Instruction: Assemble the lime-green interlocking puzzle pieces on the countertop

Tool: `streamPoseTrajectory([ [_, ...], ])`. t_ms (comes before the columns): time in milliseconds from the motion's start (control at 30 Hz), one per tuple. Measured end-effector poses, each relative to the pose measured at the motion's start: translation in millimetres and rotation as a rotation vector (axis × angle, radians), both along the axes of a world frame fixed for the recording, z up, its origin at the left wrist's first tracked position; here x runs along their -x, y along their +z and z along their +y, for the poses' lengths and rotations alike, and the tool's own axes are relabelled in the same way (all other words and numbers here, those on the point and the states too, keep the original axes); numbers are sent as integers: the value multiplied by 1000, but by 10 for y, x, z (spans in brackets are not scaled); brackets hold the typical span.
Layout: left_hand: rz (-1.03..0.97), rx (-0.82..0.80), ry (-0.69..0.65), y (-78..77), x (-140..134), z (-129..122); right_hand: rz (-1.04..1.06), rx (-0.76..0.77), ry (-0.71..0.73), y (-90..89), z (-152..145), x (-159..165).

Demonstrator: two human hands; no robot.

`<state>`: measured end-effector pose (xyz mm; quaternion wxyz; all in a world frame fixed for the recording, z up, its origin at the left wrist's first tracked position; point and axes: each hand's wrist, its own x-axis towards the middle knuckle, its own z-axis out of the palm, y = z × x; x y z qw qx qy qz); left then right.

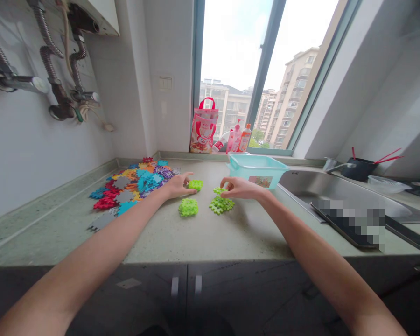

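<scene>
On countertop (203,238), left hand (177,185) pinching green piece (195,185), right hand (240,188) gripping another (219,190); no legible writing.

a speckled countertop (203,233) carries green blocks (188,207), a coloured block pile (133,184) and a teal tub (257,169).

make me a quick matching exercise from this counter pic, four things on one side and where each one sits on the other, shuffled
Things:
1. left hand
2. right hand
3. turquoise bin
4. mixed-colour tile pile

Places:
A. by the sink's left edge, below the window
B. on a green piece, with the larger green cluster just below it
C. far left of the counter, along the wall
D. fingertips on the small green piece nearest the pile

Pairs: 1-D, 2-B, 3-A, 4-C
</scene>
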<state>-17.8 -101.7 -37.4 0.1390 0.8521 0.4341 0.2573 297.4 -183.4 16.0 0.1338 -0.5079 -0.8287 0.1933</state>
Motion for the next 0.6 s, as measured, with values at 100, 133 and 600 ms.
streamPoseTrajectory([
  [100, -18, -1, 4, -18, 4, 14, 23, -2, 75, 78, -96, 13],
  [133, -20, -3, 4, -22, 5, 16, -6, -8, 84, 99, -131, 26],
  [600, 2, 5, 4, 4, 18, 11, -264, -202, 40, 29, -272, 224],
])
